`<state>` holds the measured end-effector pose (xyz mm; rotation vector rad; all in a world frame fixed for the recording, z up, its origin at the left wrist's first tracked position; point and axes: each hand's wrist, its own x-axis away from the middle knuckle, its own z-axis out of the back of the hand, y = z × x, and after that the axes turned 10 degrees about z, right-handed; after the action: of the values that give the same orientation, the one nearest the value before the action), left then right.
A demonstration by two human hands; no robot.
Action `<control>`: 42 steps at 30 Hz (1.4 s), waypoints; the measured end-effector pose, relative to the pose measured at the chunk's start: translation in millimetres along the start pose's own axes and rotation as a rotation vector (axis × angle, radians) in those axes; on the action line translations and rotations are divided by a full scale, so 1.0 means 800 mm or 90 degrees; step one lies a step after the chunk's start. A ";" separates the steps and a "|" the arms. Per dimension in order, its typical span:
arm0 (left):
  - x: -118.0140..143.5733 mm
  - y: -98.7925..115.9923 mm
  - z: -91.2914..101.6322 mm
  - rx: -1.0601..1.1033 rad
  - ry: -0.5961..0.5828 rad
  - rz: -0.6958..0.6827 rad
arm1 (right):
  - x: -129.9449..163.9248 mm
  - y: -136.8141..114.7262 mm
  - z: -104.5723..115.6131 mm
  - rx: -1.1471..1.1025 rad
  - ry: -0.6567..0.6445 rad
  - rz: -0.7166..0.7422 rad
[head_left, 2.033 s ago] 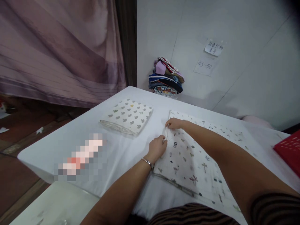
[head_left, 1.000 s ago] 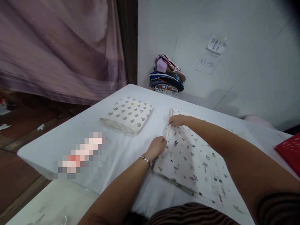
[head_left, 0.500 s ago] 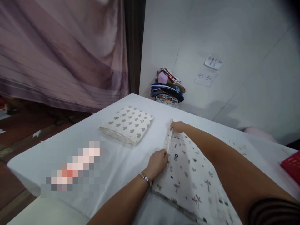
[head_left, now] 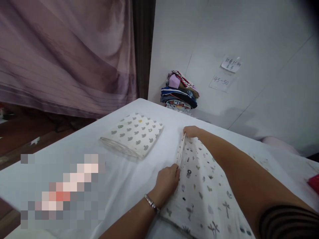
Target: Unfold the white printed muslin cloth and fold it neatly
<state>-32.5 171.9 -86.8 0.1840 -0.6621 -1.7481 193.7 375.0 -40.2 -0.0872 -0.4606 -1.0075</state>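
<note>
A white printed cloth (head_left: 196, 189) with small palms, flamingos and other motifs lies folded in layers on the white-covered table (head_left: 82, 132). My left hand (head_left: 167, 179), with a silver bracelet at the wrist, is closed on the cloth's left edge. Farther up that same edge, my right hand (head_left: 191, 131) pinches its far corner. Between the two hands the edge is drawn into a taut, slightly raised line. My right forearm covers part of the cloth's right side.
Left of the hands lies a folded white cloth (head_left: 136, 134) with grey prints. A pixelated patch (head_left: 62, 192) hides something on the table's left. Several folded textiles (head_left: 179, 89) are stacked by the wall, below paper notes (head_left: 220, 82). A red object (head_left: 314, 183) sits at the right edge.
Both hands keep their hold on the cloth's edge, with little movement. The view has shifted slightly, so the red object shows less at the right.
</note>
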 end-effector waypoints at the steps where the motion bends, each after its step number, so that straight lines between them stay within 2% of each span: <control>1: 0.000 0.000 0.000 0.011 -0.003 0.001 | -0.002 0.003 0.001 -0.004 -0.007 -0.001; 7: 0.003 0.003 -0.001 0.258 -0.067 -0.016 | -0.009 0.015 0.002 -0.009 -0.041 -0.006; 9: 0.002 0.002 0.000 0.284 -0.079 -0.005 | -0.009 0.016 0.001 -0.003 -0.046 -0.009; 15: 0.000 -0.002 0.006 0.066 -0.025 0.057 | -0.014 0.004 0.002 0.014 -0.055 -0.011; 19: 0.001 -0.001 0.007 -0.019 -0.002 0.054 | -0.019 -0.005 0.009 0.022 -0.058 -0.027; 24: 0.003 0.000 0.008 -0.022 0.025 0.008 | -0.022 -0.011 0.013 0.019 -0.047 -0.051; 27: 0.004 0.001 0.007 -0.017 0.012 -0.001 | -0.022 -0.008 0.012 0.006 -0.030 -0.051; 31: 0.004 0.001 0.005 -0.012 0.002 0.000 | -0.021 0.003 0.008 -0.021 0.033 -0.070; 36: 0.002 -0.002 0.003 0.002 0.011 -0.004 | -0.027 0.021 0.008 -0.063 0.104 -0.218; 39: 0.000 -0.004 0.002 0.014 0.011 0.000 | -0.037 0.026 0.007 -0.081 0.098 -0.293; 42: -0.001 -0.005 0.001 0.018 0.016 0.005 | -0.047 0.026 0.002 -0.092 0.079 -0.309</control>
<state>-35.7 173.3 -88.4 0.2222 -0.6691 -1.7267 193.4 416.3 -51.7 -0.0417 -0.2995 -1.5134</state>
